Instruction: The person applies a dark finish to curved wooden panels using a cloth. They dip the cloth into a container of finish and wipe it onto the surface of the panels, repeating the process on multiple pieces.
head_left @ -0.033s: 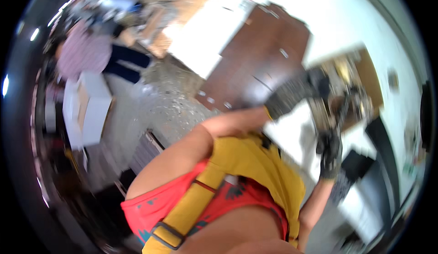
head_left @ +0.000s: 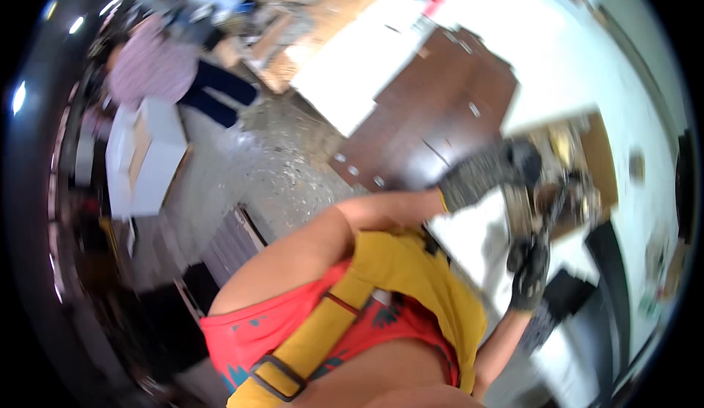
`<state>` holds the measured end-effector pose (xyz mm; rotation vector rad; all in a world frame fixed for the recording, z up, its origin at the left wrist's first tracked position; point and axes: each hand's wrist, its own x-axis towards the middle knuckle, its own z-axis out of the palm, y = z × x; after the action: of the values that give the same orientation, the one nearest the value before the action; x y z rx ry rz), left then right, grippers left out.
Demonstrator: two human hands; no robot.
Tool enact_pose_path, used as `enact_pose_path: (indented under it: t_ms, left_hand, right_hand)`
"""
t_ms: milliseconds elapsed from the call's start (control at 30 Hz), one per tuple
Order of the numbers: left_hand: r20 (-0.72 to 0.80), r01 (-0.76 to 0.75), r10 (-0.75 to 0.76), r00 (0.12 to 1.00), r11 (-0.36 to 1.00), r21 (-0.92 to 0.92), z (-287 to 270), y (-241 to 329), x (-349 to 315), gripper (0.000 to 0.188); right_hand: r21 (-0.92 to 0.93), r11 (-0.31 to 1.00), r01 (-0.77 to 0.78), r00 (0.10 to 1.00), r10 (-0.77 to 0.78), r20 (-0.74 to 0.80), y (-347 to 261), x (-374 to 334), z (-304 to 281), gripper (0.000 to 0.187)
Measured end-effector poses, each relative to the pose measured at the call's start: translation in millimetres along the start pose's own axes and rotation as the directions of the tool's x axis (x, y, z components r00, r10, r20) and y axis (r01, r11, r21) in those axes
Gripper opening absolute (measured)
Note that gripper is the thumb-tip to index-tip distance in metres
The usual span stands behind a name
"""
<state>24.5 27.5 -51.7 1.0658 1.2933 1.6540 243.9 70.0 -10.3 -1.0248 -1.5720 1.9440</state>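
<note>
Both my hands wear dark grey work gloves. My left hand [head_left: 493,175] reaches over the near side of an open cardboard box [head_left: 600,160], its fingertips bent down and blurred, so their grip does not show. Below it a tan block or flap [head_left: 518,211] stands between my hands. My right hand [head_left: 529,272] is closed around the lower end of a dark, long tool [head_left: 559,201], whose kind I cannot make out. The tool's far end slants over the small, mixed brown and yellowish pieces [head_left: 563,148] in the box. Left of the box lie dark brown panels [head_left: 433,107].
The white worktop [head_left: 546,49] carries the panels and box. Dark curved pieces [head_left: 612,280] stand at its right. A person in a pink top [head_left: 154,63] is at the far left, near a white box-shaped unit [head_left: 150,166]. Debris litters the concrete floor [head_left: 282,166].
The whole view has swung a little, so the panels and the person sit farther right and mostly lower in it. My hands keep about the same place at the box.
</note>
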Motion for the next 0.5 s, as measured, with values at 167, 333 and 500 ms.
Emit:
enact_pose_path:
  t_ms: [167,333,500]
  left_hand:
    - [-0.045,-0.036,0.009,0.999,0.779,-0.626,-16,28,-9,0.043]
    - [-0.158,-0.045,-0.036,0.987,0.877,-0.478,-26,28,-10,0.052]
    - [-0.178,-0.007,-0.069,0.982,0.919,-0.395,-26,39,-11,0.057]
  right_hand:
    - [0.713,0.505,-0.486,0.859,0.128,0.496,34,30,-6,0.057]
    - [0.753,0.472,-0.458,0.885,0.16,0.438,30,33,-7,0.071]
    - [0.752,0.478,-0.454,0.891,0.226,0.395,67,64,-34,0.081]
